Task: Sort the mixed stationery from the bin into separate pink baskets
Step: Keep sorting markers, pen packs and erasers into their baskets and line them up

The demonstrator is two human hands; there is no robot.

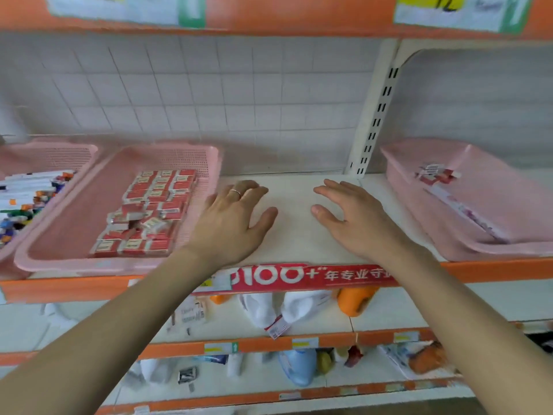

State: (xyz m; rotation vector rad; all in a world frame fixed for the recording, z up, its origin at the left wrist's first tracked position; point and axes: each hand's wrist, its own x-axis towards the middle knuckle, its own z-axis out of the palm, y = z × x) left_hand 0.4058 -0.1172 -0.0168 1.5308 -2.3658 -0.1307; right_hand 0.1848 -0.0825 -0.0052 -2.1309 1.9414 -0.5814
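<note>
Strip (299,277) reading "100+ 年专业" runs near left hand (236,217) and right hand (356,218).

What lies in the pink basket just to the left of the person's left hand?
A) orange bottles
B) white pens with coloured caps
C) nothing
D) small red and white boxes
D: the pink basket beside the left hand holds rows of small red and white boxes.

Shelf-edge banner text
White print on the red paper strip (299,277) along the orange metal shelf edge (493,269), at six o'clock from centre, reads "100+ 年专业守".
</note>
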